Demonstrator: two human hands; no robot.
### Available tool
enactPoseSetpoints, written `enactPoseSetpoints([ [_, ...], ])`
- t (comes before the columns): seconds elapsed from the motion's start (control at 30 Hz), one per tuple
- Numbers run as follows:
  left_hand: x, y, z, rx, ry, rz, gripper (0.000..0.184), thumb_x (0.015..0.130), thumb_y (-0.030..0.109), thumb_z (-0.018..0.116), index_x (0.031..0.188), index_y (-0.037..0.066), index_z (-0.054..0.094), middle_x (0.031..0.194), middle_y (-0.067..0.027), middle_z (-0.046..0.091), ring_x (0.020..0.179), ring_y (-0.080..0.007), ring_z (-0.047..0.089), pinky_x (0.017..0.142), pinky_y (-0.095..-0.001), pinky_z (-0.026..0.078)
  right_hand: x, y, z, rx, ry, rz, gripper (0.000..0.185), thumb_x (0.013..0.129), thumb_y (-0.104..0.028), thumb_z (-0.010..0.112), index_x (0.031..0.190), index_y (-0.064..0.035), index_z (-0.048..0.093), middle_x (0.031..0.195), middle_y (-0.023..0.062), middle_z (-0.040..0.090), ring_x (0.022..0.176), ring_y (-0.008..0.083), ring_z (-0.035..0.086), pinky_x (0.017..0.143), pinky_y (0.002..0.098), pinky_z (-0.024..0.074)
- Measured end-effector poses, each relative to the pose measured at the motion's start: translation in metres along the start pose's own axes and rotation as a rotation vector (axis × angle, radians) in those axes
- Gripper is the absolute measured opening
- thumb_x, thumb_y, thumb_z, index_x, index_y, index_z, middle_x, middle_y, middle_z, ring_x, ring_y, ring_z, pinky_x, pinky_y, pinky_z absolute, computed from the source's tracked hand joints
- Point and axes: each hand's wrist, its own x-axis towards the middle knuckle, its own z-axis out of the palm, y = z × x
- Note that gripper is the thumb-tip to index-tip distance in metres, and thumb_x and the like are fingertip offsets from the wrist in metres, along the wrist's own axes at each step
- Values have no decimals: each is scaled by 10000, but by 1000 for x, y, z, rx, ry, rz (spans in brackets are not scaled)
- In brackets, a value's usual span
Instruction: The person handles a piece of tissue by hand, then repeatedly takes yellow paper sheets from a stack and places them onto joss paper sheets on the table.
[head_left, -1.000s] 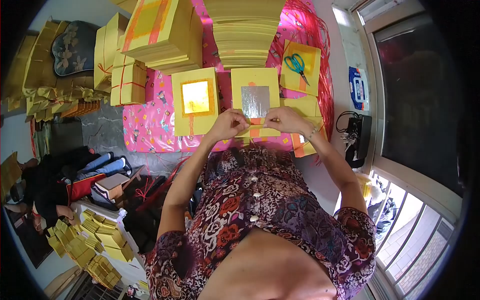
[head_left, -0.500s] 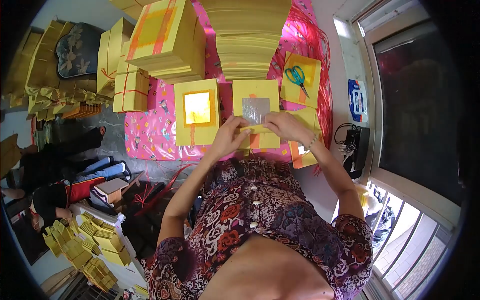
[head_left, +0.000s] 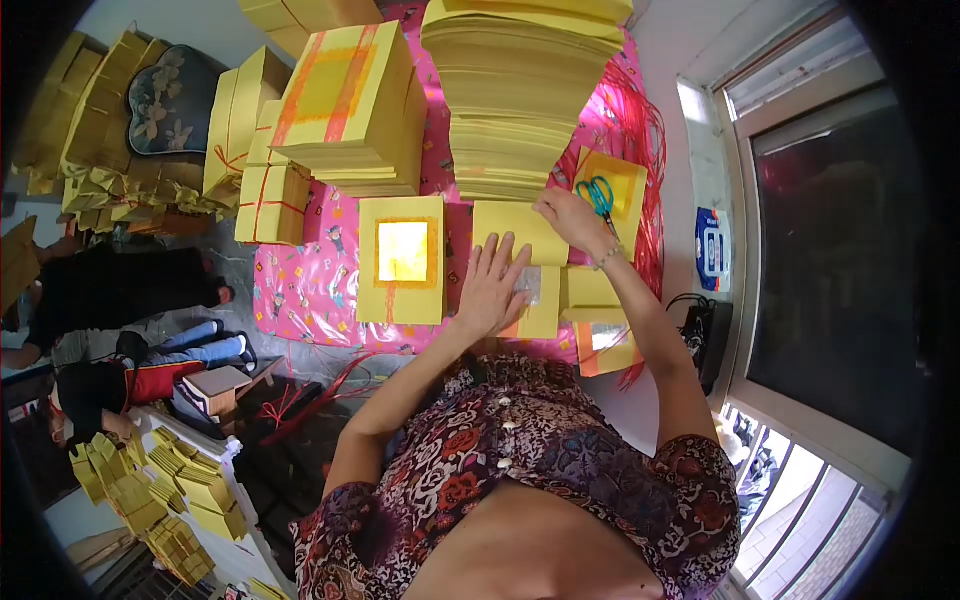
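Note:
My left hand (head_left: 492,290) lies open and flat, fingers stretched, on a folded sheet of yellow paper (head_left: 490,222). Its thumb rests by a silver foil square (head_left: 530,285), which it partly covers. My right hand (head_left: 572,222) is closed, with bent fingertips at the far right corner of the same sheet, close to a tall stack of yellow paper (head_left: 515,110). To the left lies a yellow paper pile with a gold foil square (head_left: 405,252). Teal-handled scissors (head_left: 600,195) rest on another gold-marked sheet (head_left: 628,185) beside my right hand.
A pink patterned cover (head_left: 310,300) spreads under the papers. Large yellow paper bundles (head_left: 350,100) stand at the far left, and red strings (head_left: 655,150) hang along the right. A glass door (head_left: 830,230) is at the right. Another person (head_left: 95,395) is at the left.
Both hands were close together at the sheet's near edge. The near part is now folded away from me; my left hand has flattened on it, and my right hand has moved to its far corner.

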Motion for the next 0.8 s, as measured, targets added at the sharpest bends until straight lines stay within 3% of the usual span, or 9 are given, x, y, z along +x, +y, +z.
enactPoseSetpoints([
  [0.23, -3, 2, 11, 17, -54, -84, 802, 857, 366, 618, 1527, 108, 261, 1551, -222, 237, 1432, -440, 196, 1160, -568, 168, -1, -3, 17, -294, 216, -145, 220, 886, -274, 615, 883, -60, 664, 912, 120, 617, 929, 318, 610, 758, 446, 504],
  [0.37, -6, 7, 7, 4, -46, -87, 797, 860, 376, 615, 1525, 106, 266, 1547, -223, 249, 1429, -440, 202, 1160, -564, 167, -4, -13, 15, -355, 155, -87, 212, 878, -258, 623, 901, -51, 662, 922, 133, 623, 932, 328, 610, 767, 456, 501],
  [0.47, -3, 6, 7, -1, -60, -93, 788, 862, 375, 613, 1520, 102, 277, 1545, -224, 253, 1428, -439, 206, 1160, -561, 166, 0, -17, 17, -320, 87, -20, 231, 883, -245, 623, 980, -38, 653, 962, 145, 639, 956, 338, 614, 791, 462, 501],
  [0.53, -3, 5, 7, -31, -44, -93, 776, 864, 369, 610, 1514, 95, 287, 1545, -225, 252, 1428, -436, 207, 1160, -559, 165, 3, -19, 18, -96, 70, -64, 254, 886, -225, 625, 1063, -43, 637, 1002, 154, 649, 985, 350, 617, 815, 470, 501],
  [0.63, -5, 10, 4, -29, -38, -93, 776, 862, 365, 612, 1513, 92, 290, 1550, -217, 251, 1431, -434, 203, 1159, -560, 166, 4, -28, 15, -33, -48, -57, 261, 888, -207, 630, 1095, -48, 628, 1014, 161, 651, 999, 358, 618, 833, 473, 499],
  [0.8, -8, 12, 2, -8, -96, -110, 779, 888, 397, 589, 1529, 102, 260, 1576, -177, 229, 1437, -443, 185, 1169, -565, 146, 4, -34, 11, -53, -56, -67, 242, 883, -191, 636, 1081, -53, 631, 1022, 162, 636, 998, 359, 614, 829, 471, 501],
])
